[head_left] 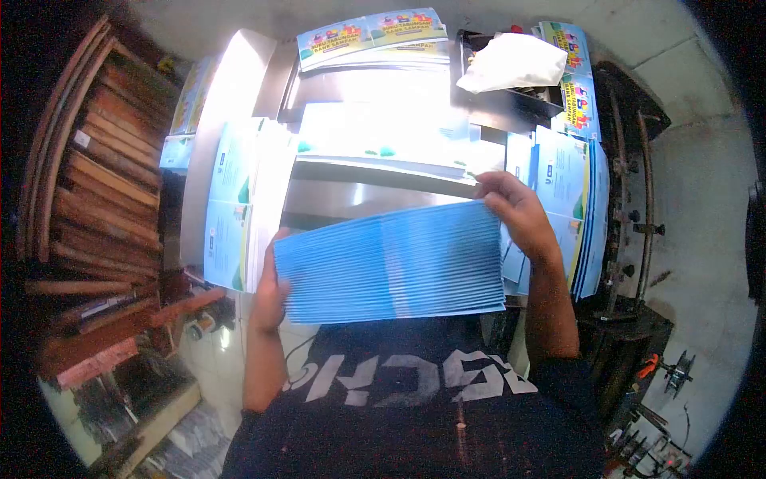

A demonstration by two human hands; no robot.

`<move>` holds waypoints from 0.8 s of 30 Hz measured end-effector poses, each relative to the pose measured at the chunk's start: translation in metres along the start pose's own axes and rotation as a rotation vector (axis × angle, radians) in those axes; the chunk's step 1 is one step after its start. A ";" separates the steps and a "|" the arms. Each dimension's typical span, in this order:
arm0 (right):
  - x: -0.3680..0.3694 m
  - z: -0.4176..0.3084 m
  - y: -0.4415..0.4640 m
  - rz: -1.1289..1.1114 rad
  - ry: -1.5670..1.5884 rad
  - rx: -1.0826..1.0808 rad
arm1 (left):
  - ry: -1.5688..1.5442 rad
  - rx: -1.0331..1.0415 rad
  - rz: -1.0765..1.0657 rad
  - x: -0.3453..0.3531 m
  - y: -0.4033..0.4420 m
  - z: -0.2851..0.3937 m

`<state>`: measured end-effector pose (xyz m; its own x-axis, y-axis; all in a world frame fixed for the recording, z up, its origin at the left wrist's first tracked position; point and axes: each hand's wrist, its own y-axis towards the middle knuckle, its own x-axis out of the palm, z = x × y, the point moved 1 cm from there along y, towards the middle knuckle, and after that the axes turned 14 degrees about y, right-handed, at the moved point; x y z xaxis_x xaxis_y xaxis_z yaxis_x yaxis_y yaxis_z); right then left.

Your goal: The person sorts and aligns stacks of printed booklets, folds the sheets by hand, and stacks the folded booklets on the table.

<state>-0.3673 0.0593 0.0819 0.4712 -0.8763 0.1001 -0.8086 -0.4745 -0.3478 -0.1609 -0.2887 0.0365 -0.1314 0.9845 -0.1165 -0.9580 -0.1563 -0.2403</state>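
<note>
Wooden boards [112, 144] fill a rack at the far left, above a tiled floor [215, 343]. Next comes a pile of printed sheets [227, 203] along the counter's left side, perhaps set there to leave the middle free for handling. The left hand [270, 291] grasps the left end of a blue paper stack [343, 267], likely to steady that side; most of its fingers are hidden behind the paper.

This stack is held up before the person's chest, at the near edge of the counter [343, 195]. Its many edges are stepped, probably fanned so that each sheet shows. The long axis runs left to right across the body, with the right end tilted slightly farther away; the stepped face points up towards the head, and a paler band crosses its middle. Beyond it lie more white sheets [383, 132].

At the far right corner of the stack, the right hand [519, 211] appears to grasp the paper with bent fingers, perhaps keeping that end spread; how hard it presses, I cannot tell. Farther right, more booklets [562, 191] overlap along the counter's side, below a dark tray holding a white bag [515, 62].
</note>
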 end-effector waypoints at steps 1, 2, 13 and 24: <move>-0.001 0.018 0.003 -0.004 -0.002 0.001 | -0.098 0.034 -0.030 -0.004 0.000 -0.021; -0.001 0.036 0.001 -0.021 0.138 -0.031 | -0.197 0.068 -0.059 -0.006 0.000 -0.033; 0.032 0.084 -0.055 0.076 0.400 -0.269 | -0.472 0.235 0.100 0.025 0.007 -0.031; 0.032 0.082 -0.046 0.054 0.536 -0.290 | -0.744 0.201 -0.153 0.007 0.000 -0.060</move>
<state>-0.2861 0.0596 0.0247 0.2449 -0.7836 0.5710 -0.9249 -0.3655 -0.1048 -0.1466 -0.2871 -0.0218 -0.0622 0.8000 0.5968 -0.9977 -0.0670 -0.0143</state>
